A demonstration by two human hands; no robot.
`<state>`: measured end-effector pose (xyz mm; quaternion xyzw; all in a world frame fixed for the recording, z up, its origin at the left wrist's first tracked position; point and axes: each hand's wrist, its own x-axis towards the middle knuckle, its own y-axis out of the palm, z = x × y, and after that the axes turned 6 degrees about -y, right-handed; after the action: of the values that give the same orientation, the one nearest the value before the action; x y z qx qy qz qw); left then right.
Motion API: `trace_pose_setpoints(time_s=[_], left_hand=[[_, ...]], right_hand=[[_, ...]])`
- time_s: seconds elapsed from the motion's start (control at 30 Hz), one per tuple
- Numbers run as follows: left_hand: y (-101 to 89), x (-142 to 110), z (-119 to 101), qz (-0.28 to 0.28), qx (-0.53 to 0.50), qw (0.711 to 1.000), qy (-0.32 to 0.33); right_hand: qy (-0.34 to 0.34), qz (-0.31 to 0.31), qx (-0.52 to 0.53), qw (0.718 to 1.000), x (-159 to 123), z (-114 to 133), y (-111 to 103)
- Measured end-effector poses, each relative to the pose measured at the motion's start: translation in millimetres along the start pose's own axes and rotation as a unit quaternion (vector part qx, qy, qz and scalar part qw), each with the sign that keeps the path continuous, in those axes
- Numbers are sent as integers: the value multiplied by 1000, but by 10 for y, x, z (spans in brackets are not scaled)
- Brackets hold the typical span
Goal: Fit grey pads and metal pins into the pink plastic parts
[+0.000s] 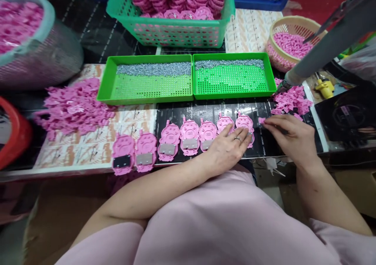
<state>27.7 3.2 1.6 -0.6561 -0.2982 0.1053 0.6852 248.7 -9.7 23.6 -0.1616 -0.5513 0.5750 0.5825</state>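
Observation:
A row of several pink plastic animal-shaped housings (188, 137) lies along a black printed mat (270, 139), most with a small metal plate on them. My left hand (227, 149), wearing a ring, rests its fingers on the rightmost housing (245, 126) and hides part of it. To the right, my right hand (289, 137) pinches a small pink plastic piece (261, 120) at its fingertips, just off the end of the row. A loose heap of pink pieces (289, 100) lies beyond that hand.
Two green trays (190, 77) of small metal parts stand behind the row. A larger pink heap (73, 106) lies on printed paper at left. A grey tool (320, 51) hangs at right. Baskets of pink parts (172, 18) stand behind.

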Motion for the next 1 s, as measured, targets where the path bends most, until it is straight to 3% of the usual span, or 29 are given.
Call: trace_pose_setpoints(time_s=[0.27, 0.5, 0.63, 0.83, 1.0], left_hand=[[34, 11, -4, -14, -2, 1000, -2], [30, 15, -1, -25, -6, 1000, -4], [40, 12, 6, -23, -4, 1000, 2], [-22, 44, 40, -12, -3, 1000, 7], [-89, 71, 68, 14, -4, 1000, 17]], right_hand=[[-130, 54, -49, 989, 357, -31, 372], [-196, 132, -227, 945, 380, 149, 209], [-185, 148, -232, 943, 408, 200, 196], [-151, 87, -174, 969, 325, 127, 322], [-40, 0, -181, 983, 58, -42, 126]])
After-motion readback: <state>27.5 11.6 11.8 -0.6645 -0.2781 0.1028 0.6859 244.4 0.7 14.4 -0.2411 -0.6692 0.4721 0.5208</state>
